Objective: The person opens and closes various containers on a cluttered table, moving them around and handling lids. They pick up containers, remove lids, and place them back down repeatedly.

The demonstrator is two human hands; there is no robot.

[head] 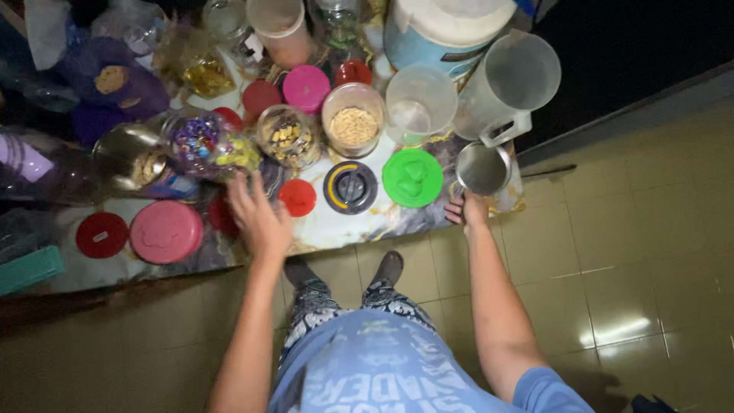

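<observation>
Left hand spread wide, fingers reaching toward the candy jar. Right hand grips the steel cup at the table edge.

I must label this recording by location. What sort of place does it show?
Probably a home kitchen or pantry corner. A low table is crowded with open jars of snacks and loose lids. The right hand holds a steel cup; the floor is tiled.
</observation>
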